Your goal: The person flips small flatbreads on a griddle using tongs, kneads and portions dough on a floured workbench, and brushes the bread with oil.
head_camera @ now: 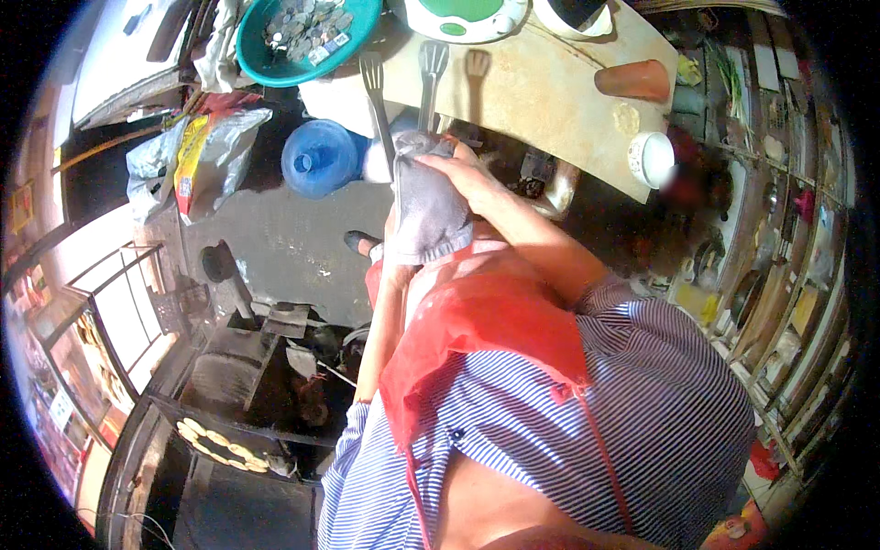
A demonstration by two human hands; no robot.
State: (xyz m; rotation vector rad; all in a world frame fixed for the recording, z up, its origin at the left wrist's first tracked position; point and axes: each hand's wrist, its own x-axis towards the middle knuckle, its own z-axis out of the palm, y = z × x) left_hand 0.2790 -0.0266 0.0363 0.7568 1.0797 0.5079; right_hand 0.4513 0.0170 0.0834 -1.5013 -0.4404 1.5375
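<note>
In front of my body, a grey cloth glove [433, 199] with a gathered cuff is held up over the apron. My right hand [459, 168] grips the glove's far end, its fingers lying across the cloth. Metal tongs [378, 93] with slotted ends rise beyond the glove, their arms spread apart; where they are held is hidden. Along the glove's left side shows part of my left hand [390, 225]. Most of that hand is behind the cloth, so its grip cannot be made out.
A table [550, 89] ahead bears a green basin [251, 58] of coins and notes, a scale [464, 24], a brown cup [632, 80] and a white bowl [652, 159]. A blue water jug [320, 158] stands below. Pale dough pieces [220, 447] ring the stove at lower left. Shelves [777, 275] line the right.
</note>
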